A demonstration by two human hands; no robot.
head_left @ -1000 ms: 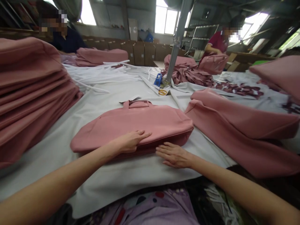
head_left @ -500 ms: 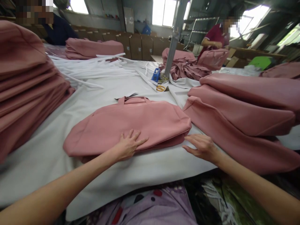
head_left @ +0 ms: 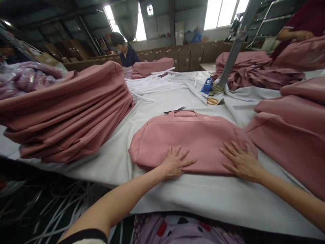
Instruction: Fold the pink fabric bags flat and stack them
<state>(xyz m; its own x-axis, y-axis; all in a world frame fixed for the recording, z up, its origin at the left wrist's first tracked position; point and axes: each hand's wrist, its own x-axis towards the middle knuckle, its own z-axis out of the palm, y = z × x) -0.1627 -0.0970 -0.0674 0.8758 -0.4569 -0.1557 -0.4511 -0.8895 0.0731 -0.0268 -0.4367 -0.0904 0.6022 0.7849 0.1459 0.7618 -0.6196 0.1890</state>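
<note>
A pink bag lies flat on the white-covered table, its short handle at the far edge. My left hand rests with spread fingers on the bag's near edge, around the middle. Toward the bag's right end, my right hand presses flat on the fabric, its fingers apart as well. Neither hand grips anything. A dark flat piece sticks out behind the handle.
A tall stack of pink bags stands at the left, more pink bags at the right. Behind are white strips, a blue tape dispenser, yellow-handled scissors and a metal post. People work across the table.
The view has turned left, showing more of the left stack. My right hand has moved from beside the bag's right corner onto its top, and the near right edge now lies flatter.
</note>
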